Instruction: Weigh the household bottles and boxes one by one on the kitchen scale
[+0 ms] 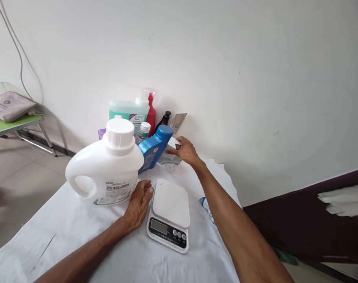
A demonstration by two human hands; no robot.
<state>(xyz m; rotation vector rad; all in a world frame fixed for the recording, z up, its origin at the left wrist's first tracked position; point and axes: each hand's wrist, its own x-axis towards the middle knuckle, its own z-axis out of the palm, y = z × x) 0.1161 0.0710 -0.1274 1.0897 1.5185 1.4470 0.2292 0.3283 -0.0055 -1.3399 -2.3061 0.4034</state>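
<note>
My right hand [186,150] reaches to the back of the table. Its thumb and fingers are closed on the white top of a small silver-grey box [169,162], partly hidden behind a blue bottle [157,146]. My left hand [139,204] rests on the cloth with nothing in it, its fingers loosely curved and thumb apart. It lies between a big white detergent jug [110,165] and a white kitchen scale [171,202]. The scale's plate is bare, and its display [159,226] shows no readable number.
Behind the jug stand a green-liquid container [123,108], a red pump bottle [151,112], a small clear bottle [144,129], a dark bottle [165,119] and a brown packet [178,122]. A blue-white packet [207,208] lies by my right forearm. The wall [226,78] borders the table.
</note>
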